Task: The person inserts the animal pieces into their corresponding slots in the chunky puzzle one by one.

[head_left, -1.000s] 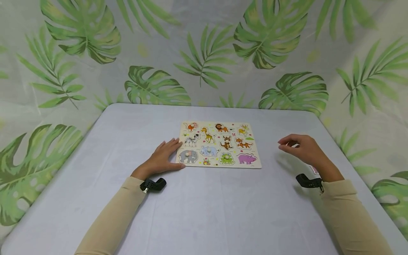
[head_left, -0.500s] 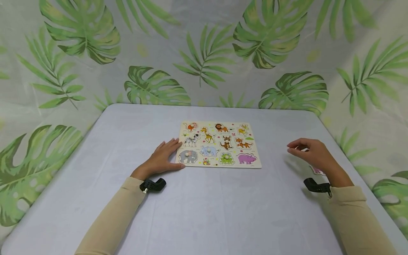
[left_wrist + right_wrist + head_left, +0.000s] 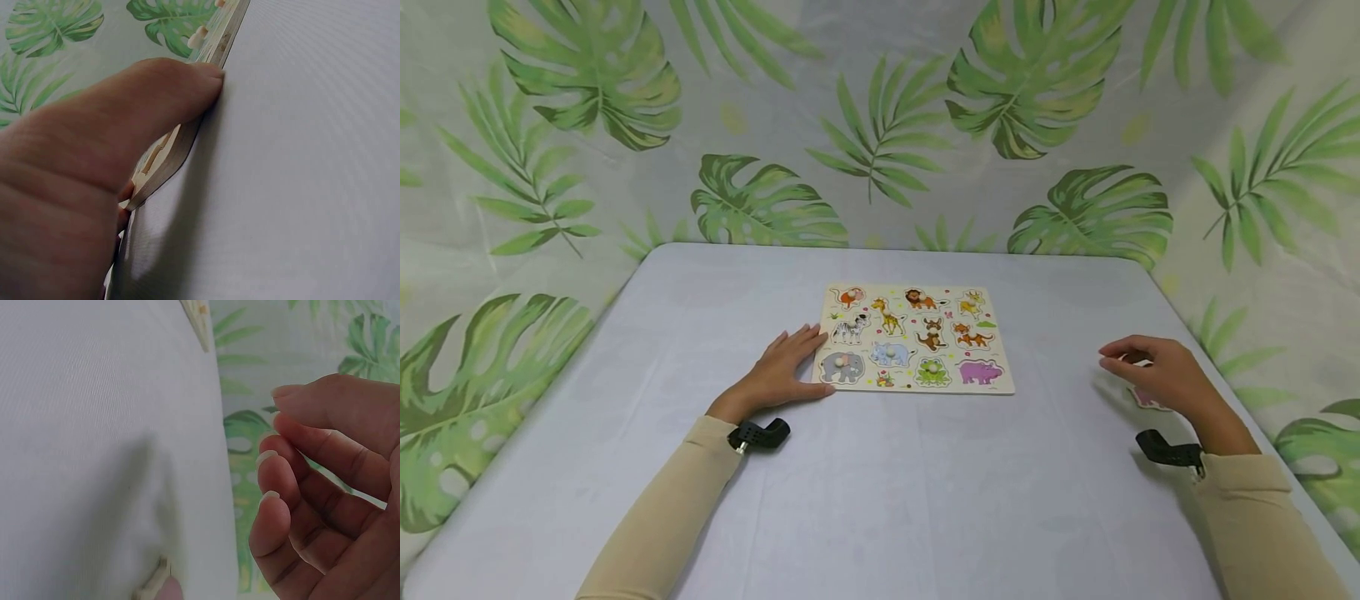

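My left hand [image 3: 778, 371] lies at the near left corner of a wooden animal peg puzzle board [image 3: 1008, 388], fingers along its left side. In the left wrist view the thumb [image 3: 175, 87] rests against the board's edge. My right hand [image 3: 1157, 373] is held above the table right of the board, its fingers loosely bent with nothing between them. Partly hidden behind that hand lies a small pink puzzle piece [image 3: 1144, 398] with a pale border. Knobbed animals such as the elephant [image 3: 841, 367] and frog [image 3: 932, 373] sit in the board; the purple hippo [image 3: 980, 372] shows no knob.
A white cloth [image 3: 880, 500] covers the table. Behind and beside it hangs a curtain [image 3: 895, 108] printed with green leaves. Each wrist carries a black camera mount, one on the left [image 3: 762, 434] and one on the right [image 3: 1168, 451].
My right hand has moved right and toward me, nearer the pink puzzle piece, away from the board. The left hand and the board have stayed in place.
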`<state>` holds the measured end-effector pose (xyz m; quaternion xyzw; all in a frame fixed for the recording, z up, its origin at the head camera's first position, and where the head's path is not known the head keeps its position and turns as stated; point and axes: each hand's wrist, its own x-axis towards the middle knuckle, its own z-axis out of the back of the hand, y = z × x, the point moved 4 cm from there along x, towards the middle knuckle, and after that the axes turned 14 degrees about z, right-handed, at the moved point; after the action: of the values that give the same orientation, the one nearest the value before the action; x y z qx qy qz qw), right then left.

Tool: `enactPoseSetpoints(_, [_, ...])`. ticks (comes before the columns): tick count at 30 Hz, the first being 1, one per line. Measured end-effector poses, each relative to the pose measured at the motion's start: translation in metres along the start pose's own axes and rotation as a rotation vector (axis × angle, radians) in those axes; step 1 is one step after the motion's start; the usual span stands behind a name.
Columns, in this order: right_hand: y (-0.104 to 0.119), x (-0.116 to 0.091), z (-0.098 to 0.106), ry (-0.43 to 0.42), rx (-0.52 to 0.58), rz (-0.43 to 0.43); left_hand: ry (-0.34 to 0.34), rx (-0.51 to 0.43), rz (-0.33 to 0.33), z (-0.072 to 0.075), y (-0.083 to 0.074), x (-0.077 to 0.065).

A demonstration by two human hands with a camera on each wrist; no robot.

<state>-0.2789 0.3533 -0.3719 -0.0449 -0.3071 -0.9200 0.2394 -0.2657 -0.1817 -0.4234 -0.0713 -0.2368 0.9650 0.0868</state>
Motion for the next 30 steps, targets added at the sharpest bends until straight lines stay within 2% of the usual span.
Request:
enactPoseSetpoints(6, [-0.009, -0.009, 0.000, 0.011, 0.081, -0.078, 0.002, 0.000, -0.002, -0.001, 0.001, 0.001])
enactPoseSetpoints(23, [-0.030, -0.025, 0.009, -0.079, 0.006, -0.034, 0.005, -0.008, 0.006, -0.001, 0.002, 0.000])
enactPoseSetpoints(30, [-0.037, -0.034, 0.015, -0.099, 0.000, -0.056, 0.008, -0.006, 0.002, 0.000, 0.000, 0.001])
